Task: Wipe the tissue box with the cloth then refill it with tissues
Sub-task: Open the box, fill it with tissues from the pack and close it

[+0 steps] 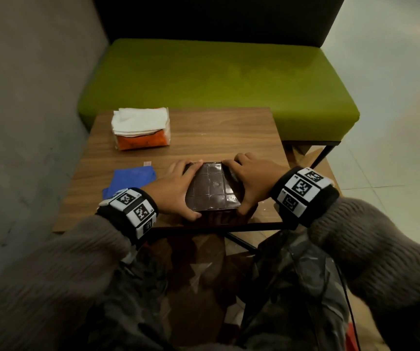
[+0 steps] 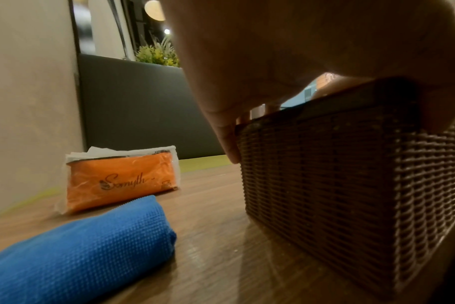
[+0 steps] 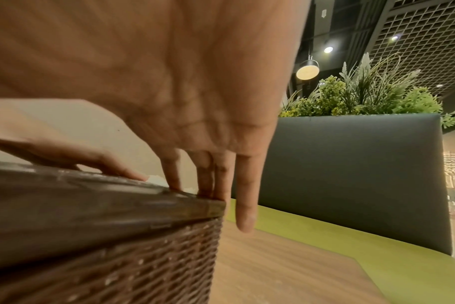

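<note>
A dark brown woven tissue box (image 1: 212, 188) (image 2: 338, 174) (image 3: 91, 246) stands near the front edge of the wooden table (image 1: 216, 133), a smooth gridded panel facing up. My left hand (image 1: 179, 188) (image 2: 273, 61) grips its left side, fingers over the far edge and thumb at the near corner. On the opposite side my right hand (image 1: 248, 186) (image 3: 182, 102) holds it the same way. Left of the box lies a folded blue cloth (image 1: 130, 179) (image 2: 78, 246). An orange pack of white tissues (image 1: 140, 127) (image 2: 120, 181) sits at the far left of the table.
A green bench seat (image 1: 216, 79) with a dark backrest runs behind the table. A grey wall (image 1: 26, 97) closes the left side. Plants (image 3: 364, 96) top the backrest. A small paper scrap (image 1: 147, 163) lies beyond the cloth. Pale floor tiles (image 1: 393, 122) spread to the right.
</note>
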